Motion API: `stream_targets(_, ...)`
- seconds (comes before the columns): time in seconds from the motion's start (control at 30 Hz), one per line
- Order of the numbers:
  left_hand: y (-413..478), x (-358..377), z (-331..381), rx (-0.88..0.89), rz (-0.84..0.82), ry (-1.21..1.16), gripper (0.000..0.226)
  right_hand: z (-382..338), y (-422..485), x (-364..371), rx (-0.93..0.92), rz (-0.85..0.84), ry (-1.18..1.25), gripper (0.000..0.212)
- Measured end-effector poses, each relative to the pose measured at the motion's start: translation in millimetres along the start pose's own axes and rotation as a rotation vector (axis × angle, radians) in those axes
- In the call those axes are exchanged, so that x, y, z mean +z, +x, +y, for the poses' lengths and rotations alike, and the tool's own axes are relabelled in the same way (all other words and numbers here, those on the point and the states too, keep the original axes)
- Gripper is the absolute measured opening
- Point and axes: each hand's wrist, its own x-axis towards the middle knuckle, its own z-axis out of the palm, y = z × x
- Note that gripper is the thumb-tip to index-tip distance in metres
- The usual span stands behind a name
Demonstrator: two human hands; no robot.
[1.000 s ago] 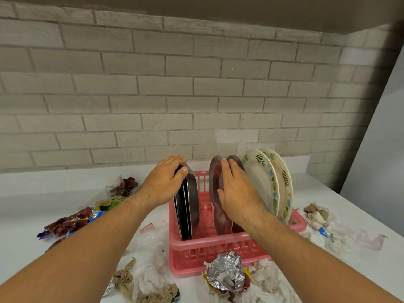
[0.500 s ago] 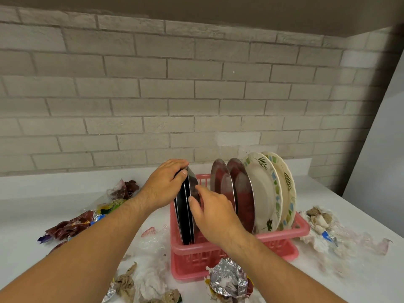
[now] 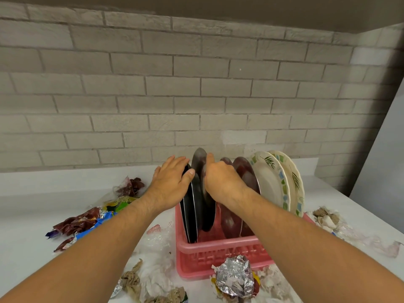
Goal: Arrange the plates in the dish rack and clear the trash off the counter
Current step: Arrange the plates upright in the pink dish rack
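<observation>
The plates are being arranged; none of the trash looks cleared yet. The left hand (image 3: 172, 180) drapes its fingers over the top rims of two thin black round plates (image 3: 189, 217), thumb on their near face, steadying them upright at the left end of the pink plastic dish rack (image 3: 220, 252). The right hand (image 3: 220, 181) is curled, pinching the rim of a dark grey round metal plate (image 3: 198, 165). This plate stands just left of its knuckles, between the two hands and close against the black pair. Two maroon round plates (image 3: 248, 178) stand just right of that hand.

Next, I judge, the grey plate needs seating in a slot without toppling its neighbours. Then the crumpled foil ball (image 3: 234, 278) by the right forearm must leave the white counter (image 3: 28, 219).
</observation>
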Motion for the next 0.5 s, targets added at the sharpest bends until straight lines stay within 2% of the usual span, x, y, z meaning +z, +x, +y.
stream_targets(0.2, 0.8, -5.0, -3.2, 0.015, -0.034, -0.019, 0.053, -0.8, 13.5, -36.5, -0.062, 0.080, -0.167, 0.081)
stream_targets(0.33, 2.4, -4.8, -1.8, 0.022, -0.037, -0.032, 0.052, -1.4, 10.4, -60.8, -0.048, 0.143, -0.228, 0.081)
stream_targets(0.5, 1.3, -4.9, 1.2, 0.020, -0.040, -0.024, 0.052, 1.3, -0.5, -43.6, -0.053, 0.128, -0.260, 0.075)
